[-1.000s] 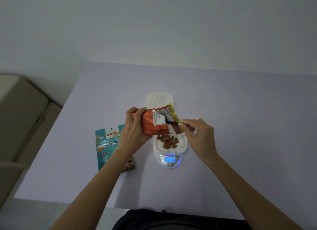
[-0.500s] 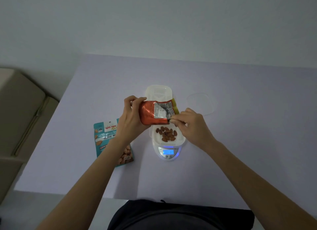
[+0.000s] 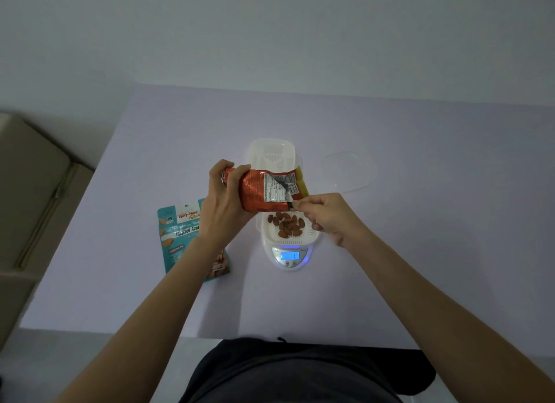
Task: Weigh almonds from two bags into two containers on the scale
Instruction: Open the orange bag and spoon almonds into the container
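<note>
My left hand (image 3: 223, 204) grips an orange foil almond bag (image 3: 264, 189) by its left end, held sideways above the scale. With its fingertips my right hand (image 3: 326, 216) pinches the bag's lower right corner at the torn opening. Below the bag, a white slotted container (image 3: 312, 237) holding several almonds (image 3: 286, 225) sits on the white scale (image 3: 289, 257), whose blue display is lit. A second white container (image 3: 271, 153) stands just behind, partly hidden by the bag. A teal almond bag (image 3: 180, 231) lies flat on the table at the left, partly under my left forearm.
A clear plastic lid (image 3: 347, 171) lies on the lilac table (image 3: 420, 222) to the right of the containers. A beige sofa (image 3: 27, 192) stands left of the table. The table's near edge is close to my body.
The bag has levelled out above the scale. My right hand moved from the bag's upper right edge down to its lower right corner. The camera view shifted slightly.
</note>
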